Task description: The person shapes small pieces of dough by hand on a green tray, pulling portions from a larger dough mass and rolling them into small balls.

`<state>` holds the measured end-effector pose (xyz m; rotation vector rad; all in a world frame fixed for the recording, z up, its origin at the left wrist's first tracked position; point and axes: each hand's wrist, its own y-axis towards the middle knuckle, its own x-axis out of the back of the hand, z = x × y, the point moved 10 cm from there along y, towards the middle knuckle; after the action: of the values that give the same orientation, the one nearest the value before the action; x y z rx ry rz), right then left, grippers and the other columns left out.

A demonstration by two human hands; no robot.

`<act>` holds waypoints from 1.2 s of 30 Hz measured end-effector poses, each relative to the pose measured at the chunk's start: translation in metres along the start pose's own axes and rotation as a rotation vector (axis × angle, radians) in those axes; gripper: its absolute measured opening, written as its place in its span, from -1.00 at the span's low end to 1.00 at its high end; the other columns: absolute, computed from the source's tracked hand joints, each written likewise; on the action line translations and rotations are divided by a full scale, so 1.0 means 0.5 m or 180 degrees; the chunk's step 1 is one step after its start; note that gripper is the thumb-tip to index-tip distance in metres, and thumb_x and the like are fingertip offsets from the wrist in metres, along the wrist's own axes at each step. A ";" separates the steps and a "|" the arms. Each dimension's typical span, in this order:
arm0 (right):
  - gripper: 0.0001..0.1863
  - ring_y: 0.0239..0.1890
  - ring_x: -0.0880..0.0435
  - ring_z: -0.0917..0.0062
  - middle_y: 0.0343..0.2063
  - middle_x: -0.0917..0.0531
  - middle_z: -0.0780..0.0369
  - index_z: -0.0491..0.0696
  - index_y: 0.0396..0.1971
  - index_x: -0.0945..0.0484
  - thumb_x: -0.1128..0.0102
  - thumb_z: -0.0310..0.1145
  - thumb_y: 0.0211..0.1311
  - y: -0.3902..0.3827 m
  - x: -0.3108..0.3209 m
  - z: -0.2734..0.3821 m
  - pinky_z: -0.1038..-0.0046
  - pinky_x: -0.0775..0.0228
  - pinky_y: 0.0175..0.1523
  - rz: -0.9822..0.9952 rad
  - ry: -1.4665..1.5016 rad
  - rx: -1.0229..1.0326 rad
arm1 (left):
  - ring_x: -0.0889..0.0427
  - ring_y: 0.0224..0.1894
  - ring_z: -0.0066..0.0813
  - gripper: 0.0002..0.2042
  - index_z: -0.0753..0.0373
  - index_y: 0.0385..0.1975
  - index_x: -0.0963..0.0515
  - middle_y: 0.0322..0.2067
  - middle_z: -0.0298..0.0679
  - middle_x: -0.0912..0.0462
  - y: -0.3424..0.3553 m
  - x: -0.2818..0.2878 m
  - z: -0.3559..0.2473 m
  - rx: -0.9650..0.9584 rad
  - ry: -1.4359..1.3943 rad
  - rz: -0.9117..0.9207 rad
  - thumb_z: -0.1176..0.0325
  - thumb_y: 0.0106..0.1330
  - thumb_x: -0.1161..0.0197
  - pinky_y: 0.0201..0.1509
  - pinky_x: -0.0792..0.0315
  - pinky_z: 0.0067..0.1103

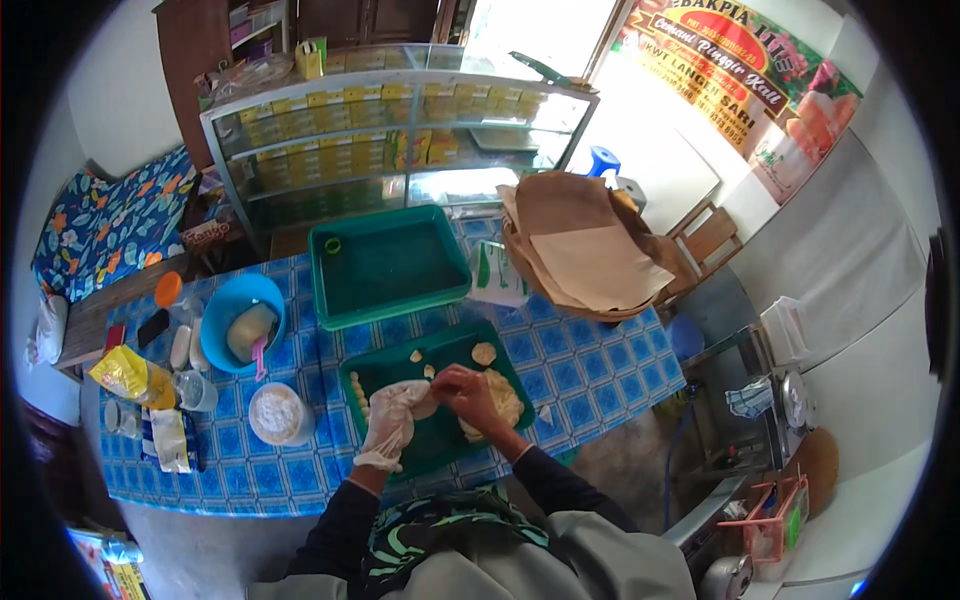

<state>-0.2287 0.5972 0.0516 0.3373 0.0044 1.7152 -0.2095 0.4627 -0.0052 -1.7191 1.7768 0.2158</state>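
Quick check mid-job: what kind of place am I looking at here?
Likely a small pastry shop's work corner: a glass display case stacked with yellow boxes, a green tray holding dough pieces, and a shop banner.

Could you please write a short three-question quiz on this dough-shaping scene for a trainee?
1. True or false: the left hand wears a thin clear glove, and the right hand is bare.
2. Which tray holds the dough mass? A. the far green tray; B. the near green tray; C. the blue bowl.
3. Fill in: the round white lidded tub stands on the person's ____ side of the near tray.

Key: 1 true; 2 B; 3 left.
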 end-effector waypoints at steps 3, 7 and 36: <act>-0.83 -0.33 -0.68 0.43 -0.45 -0.63 0.21 -0.12 -0.42 -0.67 -0.39 -0.48 -0.10 0.023 0.009 0.064 0.47 -0.50 -0.27 0.0049 -0.0535 0.0927 | -0.68 -0.25 -0.36 -0.76 0.52 -0.15 -0.52 -0.25 -0.07 -0.65 0.020 -0.013 -0.018 -0.0117 -0.0206 0.0013 0.53 0.22 -0.23 -0.10 -0.61 -0.47; -0.79 -0.32 -0.66 0.43 -0.43 -0.63 0.19 -0.12 -0.43 -0.65 -0.41 -0.57 -0.18 0.049 0.016 0.012 0.46 -0.51 -0.23 -0.0091 -0.0372 0.0310 | -0.66 -0.19 -0.31 -0.72 0.56 -0.11 -0.47 -0.17 -0.02 -0.60 0.020 -0.016 -0.038 -0.0478 -0.0218 -0.0294 0.58 0.19 -0.24 -0.05 -0.61 -0.42; -0.81 -0.53 -0.62 0.60 -0.44 -0.69 0.20 -0.25 -0.32 -0.66 -0.27 -0.60 -0.01 -0.004 -0.190 -0.051 0.58 -0.47 -0.49 0.0624 0.0704 -0.0508 | -0.70 -0.31 -0.43 -0.74 0.51 -0.16 -0.56 -0.31 -0.11 -0.67 -0.083 0.180 0.018 0.0184 -0.0328 -0.0745 0.43 0.27 -0.28 -0.16 -0.63 -0.54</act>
<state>-0.2201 0.5106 0.0061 0.0288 -0.0037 1.9262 -0.1614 0.3872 -0.0483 -1.8222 1.4800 0.1475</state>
